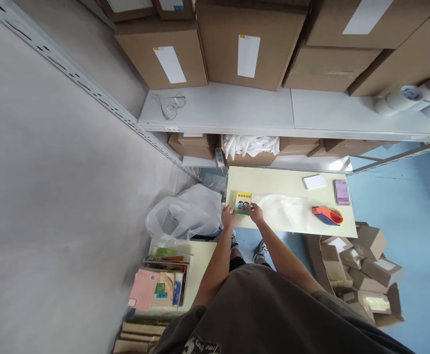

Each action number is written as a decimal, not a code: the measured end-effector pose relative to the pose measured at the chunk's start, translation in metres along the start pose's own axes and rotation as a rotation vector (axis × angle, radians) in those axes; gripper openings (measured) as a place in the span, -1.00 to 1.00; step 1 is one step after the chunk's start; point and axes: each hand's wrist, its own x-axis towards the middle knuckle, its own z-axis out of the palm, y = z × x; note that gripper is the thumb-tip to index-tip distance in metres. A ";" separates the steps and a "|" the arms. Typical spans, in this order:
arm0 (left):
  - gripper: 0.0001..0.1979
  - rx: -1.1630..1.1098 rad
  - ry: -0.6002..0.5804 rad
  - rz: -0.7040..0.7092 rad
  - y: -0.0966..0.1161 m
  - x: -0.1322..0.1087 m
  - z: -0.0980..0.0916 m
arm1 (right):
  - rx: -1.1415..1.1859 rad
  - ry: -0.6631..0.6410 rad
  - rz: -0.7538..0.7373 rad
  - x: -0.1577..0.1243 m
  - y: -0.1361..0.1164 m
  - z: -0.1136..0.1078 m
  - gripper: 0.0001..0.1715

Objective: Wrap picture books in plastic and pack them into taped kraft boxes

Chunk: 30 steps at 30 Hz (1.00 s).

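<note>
At the table's (292,179) near left corner, the left hand (228,216) and right hand (256,213) each grip a side of the booklet (243,202), which lies flat. The clear bag (284,209) beside it lies flat and the tape dispenser (327,215) is untouched.

We see a plain grey wall (34,196) filling the view from seven to ten o'clock, with a slotted grey metal upright (71,73) running along it toward the middle. From eleven to two o'clock a pale grey shelf (237,108) carries brown cardboard boxes (251,44) with white labels; a lower shelf beneath it holds more boxes. A cream table (292,179) stands just right of centre, against the shelving. At three to four o'clock lies a blue floor (414,231), evenly lit. A second pale table (203,250) sits near six o'clock.
</note>
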 end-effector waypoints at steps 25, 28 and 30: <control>-0.90 0.209 0.005 0.082 0.020 -0.010 -0.007 | 0.006 -0.175 -0.233 -0.003 0.009 0.018 -0.41; -0.86 0.309 -0.031 0.244 0.030 -0.026 0.012 | 0.286 0.053 -0.096 -0.007 0.016 0.002 -0.43; -0.81 0.352 -0.098 0.334 0.036 -0.036 0.033 | 0.394 0.145 -0.046 -0.014 0.028 -0.012 -0.37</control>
